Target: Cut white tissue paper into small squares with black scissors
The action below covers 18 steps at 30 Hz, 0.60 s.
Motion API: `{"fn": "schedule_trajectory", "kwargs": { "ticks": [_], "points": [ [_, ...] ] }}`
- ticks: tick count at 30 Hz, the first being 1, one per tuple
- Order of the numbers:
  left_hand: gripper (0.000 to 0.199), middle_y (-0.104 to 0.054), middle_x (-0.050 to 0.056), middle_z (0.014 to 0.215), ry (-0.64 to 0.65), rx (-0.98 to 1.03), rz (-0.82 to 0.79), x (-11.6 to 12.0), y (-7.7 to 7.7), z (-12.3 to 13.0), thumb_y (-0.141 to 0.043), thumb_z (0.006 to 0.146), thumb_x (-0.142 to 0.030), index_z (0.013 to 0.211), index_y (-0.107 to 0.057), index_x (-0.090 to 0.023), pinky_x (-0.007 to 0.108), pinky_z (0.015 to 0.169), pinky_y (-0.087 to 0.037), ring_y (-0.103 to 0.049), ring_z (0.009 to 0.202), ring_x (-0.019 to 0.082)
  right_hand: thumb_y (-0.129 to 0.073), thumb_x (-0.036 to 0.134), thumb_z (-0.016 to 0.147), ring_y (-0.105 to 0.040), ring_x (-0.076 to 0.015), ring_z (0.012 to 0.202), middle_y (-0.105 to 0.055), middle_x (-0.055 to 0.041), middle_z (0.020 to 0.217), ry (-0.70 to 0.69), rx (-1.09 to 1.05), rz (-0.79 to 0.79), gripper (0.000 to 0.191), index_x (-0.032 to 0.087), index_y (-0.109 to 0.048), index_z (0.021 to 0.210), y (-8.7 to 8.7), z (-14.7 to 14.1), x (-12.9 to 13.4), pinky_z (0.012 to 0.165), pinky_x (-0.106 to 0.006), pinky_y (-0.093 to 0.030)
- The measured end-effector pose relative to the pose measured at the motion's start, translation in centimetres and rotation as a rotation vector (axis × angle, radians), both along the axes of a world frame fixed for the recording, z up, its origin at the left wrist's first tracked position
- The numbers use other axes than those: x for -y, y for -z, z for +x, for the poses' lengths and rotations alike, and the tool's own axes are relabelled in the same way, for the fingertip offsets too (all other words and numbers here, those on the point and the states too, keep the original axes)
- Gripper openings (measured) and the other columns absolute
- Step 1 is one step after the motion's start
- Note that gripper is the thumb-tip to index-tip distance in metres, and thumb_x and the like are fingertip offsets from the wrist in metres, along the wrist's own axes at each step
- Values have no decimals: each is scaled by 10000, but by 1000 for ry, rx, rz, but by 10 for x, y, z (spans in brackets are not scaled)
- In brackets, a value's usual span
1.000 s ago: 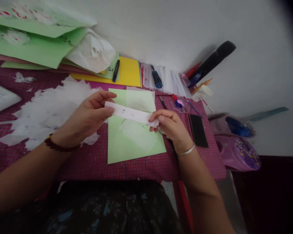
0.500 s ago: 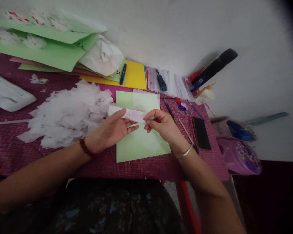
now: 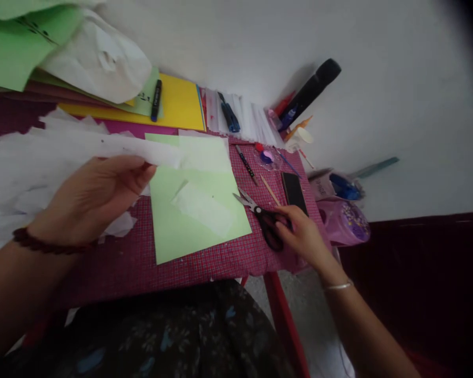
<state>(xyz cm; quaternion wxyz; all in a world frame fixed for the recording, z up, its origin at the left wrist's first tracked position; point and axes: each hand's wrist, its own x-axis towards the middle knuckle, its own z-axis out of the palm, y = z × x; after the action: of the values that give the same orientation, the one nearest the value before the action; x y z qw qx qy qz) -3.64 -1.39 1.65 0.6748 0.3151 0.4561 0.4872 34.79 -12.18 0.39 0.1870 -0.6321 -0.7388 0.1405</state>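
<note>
Right now, holding a paper strip (image 3: 144, 149) in the left hand (image 3: 90, 197), pinched tight between thumb and fingertips. Holding it raised, with its long axis roughly sideways and dipping slightly to the right. Jutting out past the fingertips at the right end, over the upper left part of the green sheet (image 3: 167, 231). Blending at the left end into the heap of paper scraps (image 3: 8, 173) behind; cannot tell just where it stops. Touching the scissors (image 3: 258, 210) with the right hand (image 3: 301, 233), well apart from the strip, across the green sheet and lower to the right. Curling the right fingers around the upper loop; cannot tell whether gripping it firmly or only resting there. Pointing, with the slightly parted blades, up and left past the green sheet's right edge, roughly toward the strip's free end. So, much nearer to the scissors with the right hand than with the left. Close beyond the right fingers, near a wooden stick (image 3: 269, 190) and a dark phone (image 3: 294, 190).
</note>
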Motion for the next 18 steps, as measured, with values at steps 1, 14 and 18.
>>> {"fn": "schedule_trajectory", "kwargs": {
  "ticks": [1,14,18],
  "points": [
    [294,-668,-93,638,-94,78,14,-2,-1,1,-562,893,-67,661,-622,-237,100,789,-534,-647,734,51,-561,195,898,-645,-289,1110,-667,-144,1180,-27,71,-15,353,170,-617,1245,8,4,8,982,-510,-531],
    [264,-621,-41,582,-284,283,-65,-7,-7,-3,-650,797,16,620,-575,-165,159,398,-384,-571,498,59,-600,293,795,-691,-365,977,-697,-167,1066,86,186,-67,427,154,-615,1198,35,13,12,900,-562,-548],
    [268,-593,-47,549,-267,236,-49,-5,-5,-3,-682,780,-6,604,-567,-172,157,388,-363,-546,479,51,-675,379,829,-726,-301,914,-726,-114,1024,180,-332,-153,472,231,-552,1259,14,5,14,805,-461,-592]
  ]
}}
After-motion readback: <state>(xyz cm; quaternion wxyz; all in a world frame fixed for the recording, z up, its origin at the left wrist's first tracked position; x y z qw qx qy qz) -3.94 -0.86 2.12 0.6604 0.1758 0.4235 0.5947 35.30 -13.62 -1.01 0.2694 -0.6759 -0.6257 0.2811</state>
